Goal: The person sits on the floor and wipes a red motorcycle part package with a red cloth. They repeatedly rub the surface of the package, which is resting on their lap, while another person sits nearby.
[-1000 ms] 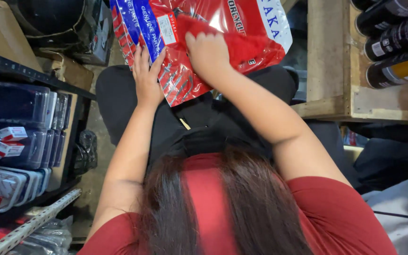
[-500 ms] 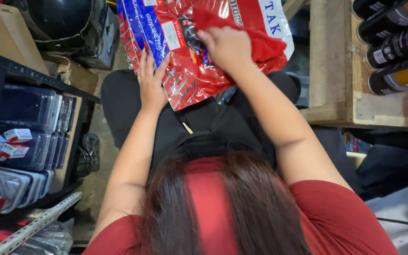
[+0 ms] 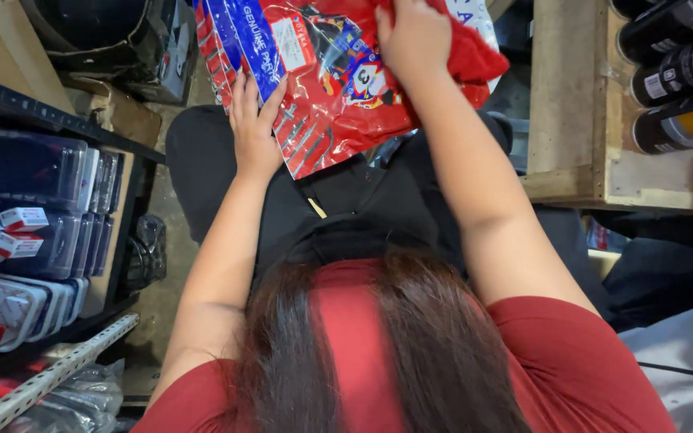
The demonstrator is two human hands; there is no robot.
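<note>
I hold a stack of flat red and blue plastic packages [image 3: 326, 88] on my lap, at the top middle of the head view. My left hand [image 3: 254, 124] grips the stack's left edge, fingers spread over the blue strips. My right hand [image 3: 415, 36] presses a red cloth [image 3: 475, 52] onto the top package, whose clear window shows small metal parts. My long dark hair and red shirt fill the lower part of the view. My black trousers lie under the stack.
A black shelf [image 3: 10, 104] on the left holds clear plastic cases [image 3: 42, 184] and small red and white boxes [image 3: 18, 220]. A wooden rack [image 3: 563, 104] on the right carries dark spray cans [image 3: 683, 72]. A perforated metal rail [image 3: 50, 373] lies at lower left.
The stack of packages has shifted a little to the right and lower in view. My right hand with the red cloth has moved up across the top package.
</note>
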